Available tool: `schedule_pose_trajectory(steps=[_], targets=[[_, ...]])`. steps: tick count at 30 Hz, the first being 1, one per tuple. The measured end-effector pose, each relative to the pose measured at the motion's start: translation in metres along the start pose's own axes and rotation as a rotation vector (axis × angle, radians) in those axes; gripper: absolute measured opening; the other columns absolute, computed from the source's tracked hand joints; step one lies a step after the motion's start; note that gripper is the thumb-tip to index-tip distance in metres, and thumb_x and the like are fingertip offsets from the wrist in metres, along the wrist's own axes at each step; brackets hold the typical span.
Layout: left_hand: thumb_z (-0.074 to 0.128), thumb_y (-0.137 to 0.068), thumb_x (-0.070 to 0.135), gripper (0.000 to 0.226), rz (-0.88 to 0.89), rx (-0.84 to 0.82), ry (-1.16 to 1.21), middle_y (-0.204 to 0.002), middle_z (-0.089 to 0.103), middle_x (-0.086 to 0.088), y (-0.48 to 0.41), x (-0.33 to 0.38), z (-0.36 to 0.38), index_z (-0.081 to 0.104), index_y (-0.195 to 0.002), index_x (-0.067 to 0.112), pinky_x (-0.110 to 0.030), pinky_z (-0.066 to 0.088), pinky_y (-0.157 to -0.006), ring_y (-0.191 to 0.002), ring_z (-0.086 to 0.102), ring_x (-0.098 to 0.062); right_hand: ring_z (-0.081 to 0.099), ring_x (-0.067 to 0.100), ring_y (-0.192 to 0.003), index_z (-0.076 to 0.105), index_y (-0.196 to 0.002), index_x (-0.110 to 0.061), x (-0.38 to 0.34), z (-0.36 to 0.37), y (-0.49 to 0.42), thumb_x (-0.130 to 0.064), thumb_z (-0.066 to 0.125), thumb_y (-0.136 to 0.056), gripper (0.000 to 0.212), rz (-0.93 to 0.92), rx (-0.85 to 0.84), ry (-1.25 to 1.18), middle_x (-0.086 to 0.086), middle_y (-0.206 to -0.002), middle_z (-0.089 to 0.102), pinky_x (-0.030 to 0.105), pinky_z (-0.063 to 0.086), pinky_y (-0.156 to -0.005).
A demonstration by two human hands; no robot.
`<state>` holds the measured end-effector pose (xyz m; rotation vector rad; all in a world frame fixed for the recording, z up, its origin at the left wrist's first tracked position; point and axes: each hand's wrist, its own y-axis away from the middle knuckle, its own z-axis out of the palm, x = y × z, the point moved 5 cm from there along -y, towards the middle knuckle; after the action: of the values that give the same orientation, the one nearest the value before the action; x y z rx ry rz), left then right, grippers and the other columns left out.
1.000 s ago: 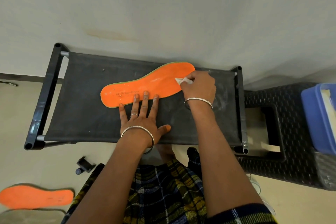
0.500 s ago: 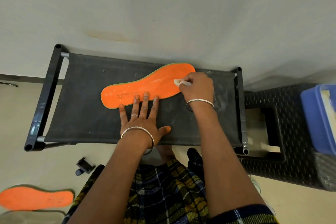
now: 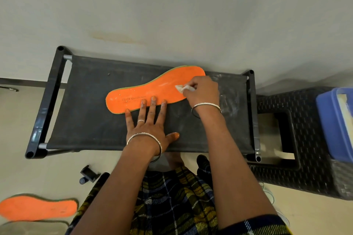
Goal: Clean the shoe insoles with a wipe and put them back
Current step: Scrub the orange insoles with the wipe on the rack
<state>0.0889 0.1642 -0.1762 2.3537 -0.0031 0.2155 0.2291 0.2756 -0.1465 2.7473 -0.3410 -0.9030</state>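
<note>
An orange insole [image 3: 152, 89] with a green edge lies flat on the black fabric shelf [image 3: 91, 116]. My left hand [image 3: 150, 124] lies flat, fingers straight, with the fingertips pressing the insole's near edge. My right hand [image 3: 202, 91] pinches a small white wipe [image 3: 181, 88] and holds it against the insole's wide toe part. A second orange insole [image 3: 38, 208] lies on the floor at the lower left.
The shelf stands against a pale wall. A dark woven stool [image 3: 298, 139] stands to the right with a blue box [image 3: 336, 120] on it. A small black clip [image 3: 88, 174] lies on the floor below the shelf. My plaid clothing fills the bottom middle.
My right hand has slid the wipe a little leftward along the toe part of the insole. The left hand and the insole have stayed in place.
</note>
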Motion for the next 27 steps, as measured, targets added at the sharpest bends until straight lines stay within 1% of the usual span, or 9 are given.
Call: schedule_pose_trajectory(steps=[2,4,7,11,18,20,22,24,27], targets=[[0.023,-0.091,0.076,0.093,-0.001,-0.001,-0.008,-0.15,-0.046,0.002,0.0,-0.001,0.001,-0.039,-0.144,0.032,-0.064,-0.014,-0.115,-0.142,-0.037,-0.027,0.066,0.016,-0.073,0.077,-0.079,-0.019,-0.008,0.015,0.006,-0.023,0.078,-0.073,0.007,-0.075,-0.186,-0.009,-0.003,-0.076,0.072,0.029,0.055,-0.071],[0.023,-0.09,0.076,0.094,-0.002,-0.001,-0.012,-0.15,-0.046,0.002,-0.001,-0.001,0.001,-0.039,-0.144,0.032,-0.064,-0.014,-0.115,-0.142,-0.037,-0.027,0.067,0.017,-0.073,0.077,-0.076,-0.021,-0.009,0.02,0.008,-0.024,0.078,-0.07,0.007,-0.095,-0.24,0.035,-0.004,-0.073,0.071,0.033,0.058,-0.071],[0.024,-0.091,0.076,0.093,0.001,0.006,-0.002,-0.151,-0.046,0.003,-0.001,-0.001,0.001,-0.039,-0.144,0.032,-0.064,-0.013,-0.115,-0.143,-0.036,-0.026,0.065,0.022,-0.076,0.075,-0.081,-0.021,-0.002,0.002,0.002,-0.029,0.076,-0.075,0.01,0.015,-0.058,0.055,-0.002,-0.079,0.07,0.027,0.051,-0.067],[0.025,-0.091,0.076,0.094,0.002,0.007,0.006,-0.152,-0.045,0.002,0.001,-0.001,0.0,-0.038,-0.145,0.031,-0.064,-0.012,-0.116,-0.143,-0.035,-0.026,0.065,0.026,-0.089,0.071,-0.089,-0.024,0.008,-0.017,0.0,-0.022,0.066,-0.083,0.008,0.117,0.158,0.067,0.0,-0.096,0.07,0.029,0.048,-0.071],[0.023,-0.091,0.076,0.094,-0.002,0.002,-0.012,-0.151,-0.045,0.002,0.0,-0.001,0.0,-0.038,-0.145,0.031,-0.064,-0.013,-0.115,-0.143,-0.036,-0.027,0.066,0.014,-0.071,0.077,-0.077,-0.021,-0.007,0.016,0.006,-0.021,0.081,-0.068,0.009,-0.084,-0.277,0.017,-0.008,-0.069,0.069,0.028,0.054,-0.07],[0.024,-0.091,0.076,0.093,-0.001,0.006,-0.004,-0.151,-0.046,0.003,0.0,0.0,0.0,-0.039,-0.144,0.032,-0.064,-0.013,-0.115,-0.143,-0.036,-0.026,0.064,0.011,-0.068,0.077,-0.076,-0.021,-0.007,0.009,0.002,-0.026,0.082,-0.068,0.011,-0.071,-0.191,-0.048,-0.009,-0.068,0.068,0.026,0.052,-0.066],[0.024,-0.091,0.076,0.093,0.0,0.007,0.002,-0.151,-0.046,0.003,0.001,0.0,-0.001,-0.039,-0.144,0.032,-0.064,-0.011,-0.115,-0.143,-0.036,-0.026,0.063,0.011,-0.07,0.075,-0.079,-0.022,-0.005,-0.01,-0.003,-0.029,0.079,-0.072,0.011,-0.035,0.07,-0.162,-0.008,-0.072,0.068,0.027,0.052,-0.067],[0.024,-0.091,0.076,0.093,0.001,0.006,-0.001,-0.151,-0.045,0.003,0.002,0.0,-0.001,-0.038,-0.144,0.032,-0.064,-0.011,-0.116,-0.143,-0.036,-0.026,0.064,0.015,-0.079,0.073,-0.086,-0.022,-0.003,-0.026,-0.002,-0.018,0.069,-0.076,0.012,-0.061,0.319,-0.193,-0.005,-0.084,0.07,0.034,0.054,-0.075],[0.025,-0.091,0.075,0.093,0.003,0.009,0.008,-0.151,-0.045,0.003,0.002,0.0,-0.001,-0.038,-0.145,0.032,-0.063,-0.011,-0.116,-0.143,-0.036,-0.026,0.065,0.017,-0.091,0.077,-0.097,-0.025,-0.007,-0.019,0.0,-0.009,0.062,-0.082,0.027,-0.108,0.252,-0.091,-0.001,-0.099,0.072,0.028,0.051,-0.086]])
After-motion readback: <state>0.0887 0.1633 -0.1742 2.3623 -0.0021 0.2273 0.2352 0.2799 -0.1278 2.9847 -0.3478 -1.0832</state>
